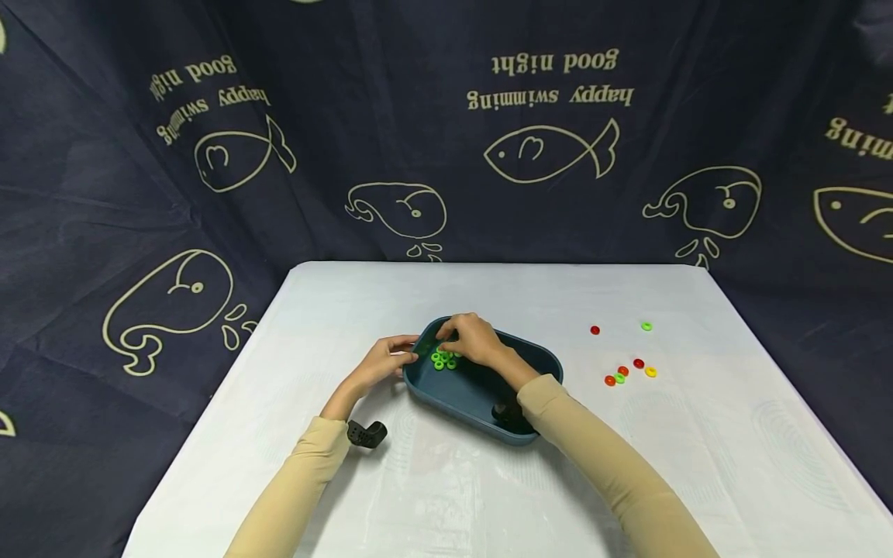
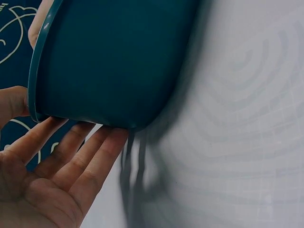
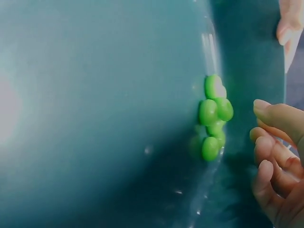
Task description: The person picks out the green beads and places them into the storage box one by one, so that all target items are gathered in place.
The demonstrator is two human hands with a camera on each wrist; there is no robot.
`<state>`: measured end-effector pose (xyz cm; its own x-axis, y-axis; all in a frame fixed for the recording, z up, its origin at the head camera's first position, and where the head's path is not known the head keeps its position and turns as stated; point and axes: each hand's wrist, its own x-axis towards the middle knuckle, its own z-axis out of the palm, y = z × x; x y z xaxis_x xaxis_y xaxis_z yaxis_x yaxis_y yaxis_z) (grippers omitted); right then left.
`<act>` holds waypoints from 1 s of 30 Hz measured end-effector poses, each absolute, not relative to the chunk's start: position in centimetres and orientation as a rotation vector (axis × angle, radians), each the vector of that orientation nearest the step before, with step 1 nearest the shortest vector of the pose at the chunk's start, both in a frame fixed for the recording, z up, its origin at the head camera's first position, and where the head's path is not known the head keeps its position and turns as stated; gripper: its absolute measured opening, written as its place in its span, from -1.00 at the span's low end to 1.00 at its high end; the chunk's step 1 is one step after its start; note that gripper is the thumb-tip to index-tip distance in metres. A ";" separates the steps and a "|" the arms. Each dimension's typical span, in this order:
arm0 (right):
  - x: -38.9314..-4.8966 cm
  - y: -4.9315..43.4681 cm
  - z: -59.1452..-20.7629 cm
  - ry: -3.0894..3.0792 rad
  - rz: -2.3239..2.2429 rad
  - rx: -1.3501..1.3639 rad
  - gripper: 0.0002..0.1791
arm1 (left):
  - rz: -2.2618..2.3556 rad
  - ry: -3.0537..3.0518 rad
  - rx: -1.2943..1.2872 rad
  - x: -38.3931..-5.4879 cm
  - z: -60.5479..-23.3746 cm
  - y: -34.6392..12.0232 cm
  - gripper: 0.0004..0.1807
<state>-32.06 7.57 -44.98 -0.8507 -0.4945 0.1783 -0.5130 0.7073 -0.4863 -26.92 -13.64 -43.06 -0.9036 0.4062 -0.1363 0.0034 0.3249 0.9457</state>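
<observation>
The small green rings point(image 3: 209, 112) lie heaped at the left end of the tray point(image 1: 460, 394), a dark blue one, against its end wall. Above them the right hand point(image 1: 476, 341) reaches in, its fingers bent and the thumb near the forefinger; I cannot tell whether they pinch a ring. The left hand point(image 1: 380, 363) holds that same end from outside, thumb at the rim and the other fingers nearly straight, slightly spread, against the outer wall. To the right of the tray, on the white tabletop point(image 1: 446, 496), lie a lone red ring point(image 1: 594, 330), a separate green one farther right, and nearer the person a loose group of red, orange, green and yellow rings. Behind hangs a dark blue cloth point(image 1: 314, 155) printed with fish and whales
</observation>
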 end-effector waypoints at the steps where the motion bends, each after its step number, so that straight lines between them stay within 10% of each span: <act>1: -32.0 7.7 -44.8 -2.859 0.842 0.848 -0.77 | 1.603 2.249 0.366 -26.9 -43.0 -13.6 -0.47; 30: -32.7 13.2 -41.1 -2.685 1.077 0.666 -0.75 | 1.592 2.315 0.366 -28.4 -46.0 -14.1 -0.48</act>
